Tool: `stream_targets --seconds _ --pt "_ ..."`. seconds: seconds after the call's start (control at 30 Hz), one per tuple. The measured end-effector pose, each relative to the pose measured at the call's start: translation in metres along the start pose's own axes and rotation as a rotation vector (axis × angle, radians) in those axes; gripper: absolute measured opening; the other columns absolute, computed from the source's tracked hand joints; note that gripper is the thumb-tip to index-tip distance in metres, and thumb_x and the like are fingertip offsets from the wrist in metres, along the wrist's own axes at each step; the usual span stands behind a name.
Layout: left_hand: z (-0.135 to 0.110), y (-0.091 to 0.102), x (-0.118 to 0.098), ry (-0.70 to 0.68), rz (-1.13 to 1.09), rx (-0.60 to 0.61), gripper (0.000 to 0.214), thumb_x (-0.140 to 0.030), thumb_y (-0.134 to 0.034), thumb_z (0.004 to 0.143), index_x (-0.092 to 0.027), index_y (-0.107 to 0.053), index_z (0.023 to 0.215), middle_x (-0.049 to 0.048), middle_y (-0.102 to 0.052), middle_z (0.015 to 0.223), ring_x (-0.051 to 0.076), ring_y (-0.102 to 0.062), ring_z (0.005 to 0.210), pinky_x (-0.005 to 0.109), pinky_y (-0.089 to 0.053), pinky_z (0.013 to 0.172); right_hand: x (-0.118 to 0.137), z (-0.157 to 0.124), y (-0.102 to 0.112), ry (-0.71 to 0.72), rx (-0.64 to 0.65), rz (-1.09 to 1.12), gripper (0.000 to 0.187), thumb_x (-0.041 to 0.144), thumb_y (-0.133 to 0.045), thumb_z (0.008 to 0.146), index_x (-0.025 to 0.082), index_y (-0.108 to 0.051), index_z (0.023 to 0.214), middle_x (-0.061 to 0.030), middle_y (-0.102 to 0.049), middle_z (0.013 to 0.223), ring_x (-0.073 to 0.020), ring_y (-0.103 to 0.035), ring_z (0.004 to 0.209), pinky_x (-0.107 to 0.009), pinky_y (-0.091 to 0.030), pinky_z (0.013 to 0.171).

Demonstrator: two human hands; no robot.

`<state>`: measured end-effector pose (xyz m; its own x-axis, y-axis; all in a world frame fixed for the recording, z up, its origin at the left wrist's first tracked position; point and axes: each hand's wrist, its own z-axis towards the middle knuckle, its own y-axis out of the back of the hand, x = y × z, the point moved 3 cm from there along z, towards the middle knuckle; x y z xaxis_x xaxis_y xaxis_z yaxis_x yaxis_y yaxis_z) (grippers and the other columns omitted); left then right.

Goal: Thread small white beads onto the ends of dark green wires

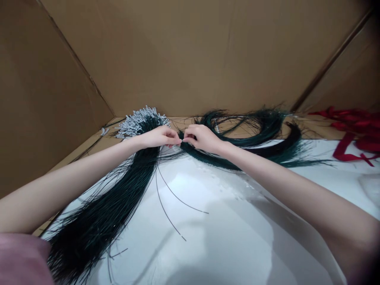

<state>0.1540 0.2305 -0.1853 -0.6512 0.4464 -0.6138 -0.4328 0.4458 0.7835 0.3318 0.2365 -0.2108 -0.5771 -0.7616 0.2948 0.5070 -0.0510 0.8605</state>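
Observation:
My left hand (160, 137) and my right hand (200, 137) meet at the far middle of the white surface (225, 229), fingertips pinched together on a thin dark green wire between them. Under my left hand lies a thick bundle of dark green wires (115, 202) running toward me, tipped at the far end with small white beads (139, 120). Beneath and behind my right hand a second bundle of green wires (261, 130) curves in a loop to the right.
Brown cardboard walls (190, 51) close in the back and left side. Red ribbons (353, 130) lie at the far right. A few loose green wires (175, 206) trail across the white surface. A pink sleeve (20, 259) shows at the lower left.

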Motion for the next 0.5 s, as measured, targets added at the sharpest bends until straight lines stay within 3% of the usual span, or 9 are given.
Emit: stream_targets --seconds 0.23,0.4,0.5 --pt "-0.002 -0.002 0.0 -0.027 -0.052 -0.004 0.03 -0.041 -0.058 0.086 -0.016 -0.062 0.072 0.002 -0.066 0.068 0.014 -0.06 0.067 0.025 -0.046 0.07 0.016 -0.004 0.01 0.003 -0.102 -0.083 0.014 0.027 -0.056 0.099 0.017 -0.065 0.101 -0.0136 -0.065 0.11 -0.0276 -0.052 0.103 -0.037 -0.034 0.085" --pt "-0.008 -0.003 -0.005 -0.035 -0.096 0.04 0.028 -0.043 -0.054 0.091 -0.017 -0.058 0.079 -0.0003 -0.061 0.059 0.013 -0.056 0.059 0.025 -0.044 0.065 0.018 0.001 0.006 0.075 0.004 -0.083 0.023 0.023 -0.057 0.097 0.019 -0.069 0.078 -0.0052 -0.072 0.085 -0.0226 -0.055 0.089 -0.034 -0.033 0.079" --pt "-0.02 0.001 -0.006 -0.002 -0.097 0.061 0.031 -0.047 -0.054 0.092 -0.017 -0.06 0.084 -0.0032 -0.05 0.05 0.011 -0.046 0.05 0.025 -0.038 0.058 0.007 0.001 0.016 0.045 -0.053 -0.088 0.027 0.015 -0.053 0.093 0.019 -0.069 0.072 -0.0037 -0.074 0.08 -0.0202 -0.056 0.082 -0.033 -0.035 0.079"
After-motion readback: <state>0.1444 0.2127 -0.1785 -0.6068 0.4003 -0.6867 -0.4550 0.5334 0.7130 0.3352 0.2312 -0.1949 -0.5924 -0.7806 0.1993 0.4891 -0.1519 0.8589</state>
